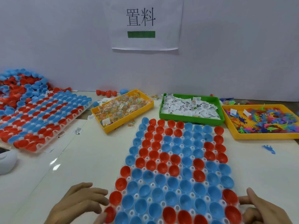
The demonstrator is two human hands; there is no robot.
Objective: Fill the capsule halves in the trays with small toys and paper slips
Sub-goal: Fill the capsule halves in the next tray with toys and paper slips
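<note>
Tray [161, 188] lengthwise, seemingly away from viewer.

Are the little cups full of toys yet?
Not yet. Red and blue capsule halves sit in the near tray, all looking empty. Left hand and right hand hold its edges. Toys, packets and paper slips wait in bins.
</note>
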